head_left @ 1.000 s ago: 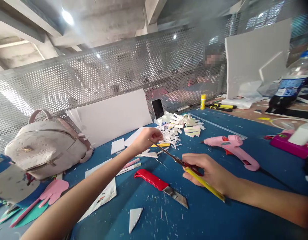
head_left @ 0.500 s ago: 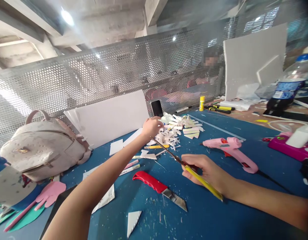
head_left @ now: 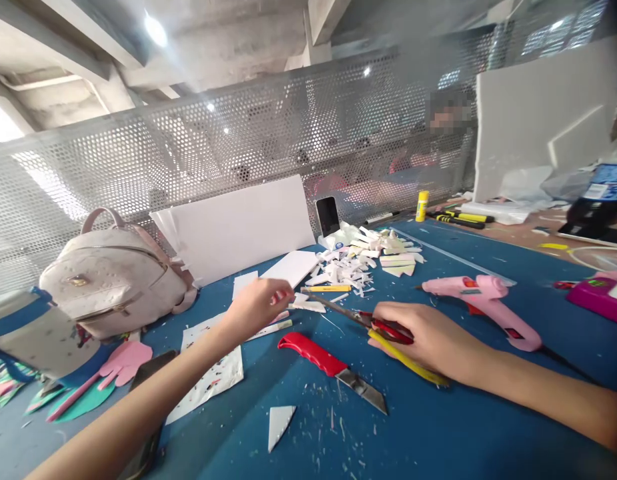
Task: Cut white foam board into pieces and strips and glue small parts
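Observation:
My right hand (head_left: 428, 337) rests on the blue table (head_left: 438, 433), closed around red-handled scissors (head_left: 361, 320) and a yellow pencil (head_left: 408, 360); the scissor blades point left toward a small white scrap (head_left: 308, 305). My left hand (head_left: 258, 303) hovers low over the table with fingers pinched together near white and pink strips (head_left: 268, 327); what it holds, if anything, I cannot make out. A red-handled utility knife (head_left: 333, 370) lies between my forearms, blade out.
A pile of white foam scraps (head_left: 358, 263), a white foam board (head_left: 238, 227), a phone (head_left: 328, 215), a pink glue gun (head_left: 483, 303) and a pale backpack (head_left: 113, 280) surround the work spot. A perforated metal screen (head_left: 213, 153) backs the table; a person sits behind it.
My left hand has pulled back from the scrap pile toward me and down to the strips. The right hand stays put with scissors and pencil. The view shifted slightly left.

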Demonstrator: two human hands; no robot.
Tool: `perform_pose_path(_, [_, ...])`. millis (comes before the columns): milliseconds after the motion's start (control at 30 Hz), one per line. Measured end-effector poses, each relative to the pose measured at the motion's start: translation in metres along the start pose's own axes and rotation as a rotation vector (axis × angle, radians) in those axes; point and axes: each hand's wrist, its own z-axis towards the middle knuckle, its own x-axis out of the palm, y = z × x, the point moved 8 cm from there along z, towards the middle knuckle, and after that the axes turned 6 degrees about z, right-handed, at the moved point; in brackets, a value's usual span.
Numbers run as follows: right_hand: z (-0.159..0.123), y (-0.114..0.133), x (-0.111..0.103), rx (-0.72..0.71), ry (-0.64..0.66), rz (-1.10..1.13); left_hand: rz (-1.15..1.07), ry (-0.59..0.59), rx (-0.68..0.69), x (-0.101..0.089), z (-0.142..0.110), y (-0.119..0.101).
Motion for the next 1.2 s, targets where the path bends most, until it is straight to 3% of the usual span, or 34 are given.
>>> perform_pose_path(167, [0.007,-0.005,0.002,-0.033,0.098,-0.302,-0.093,0.135,-0.032,0.016,-0.089,-0.006])
perform_pose_path(333, [0.01,-0.013,0.005,-0.021,0.138,-0.395,-0.258,0.296,-0.069,0.049,-0.133,-0.012])
perform_pose_path(500, [0.008,-0.012,-0.003,-0.046,0.132,-0.41,-0.291,0.278,-0.041,0.055,-0.138,-0.011])
perform_pose_path(667, [0.005,0.018,-0.007,-0.041,0.159,-0.35,-0.199,0.153,0.102,0.043,-0.139,-0.019])
perform_pose_path(833, [0.012,0.06,0.029,-0.065,0.297,-0.173,-0.244,-0.021,0.202,0.037,-0.144,-0.028])
perform_pose_path(1033, [0.036,0.08,0.072,-0.098,0.311,-0.385,-0.523,-0.113,0.173,0.044,-0.15,-0.024])
perform_pose_path(1200, [0.062,0.102,0.067,-0.136,0.374,-0.456,-0.696,-0.17,0.063,0.046,-0.154,-0.011])
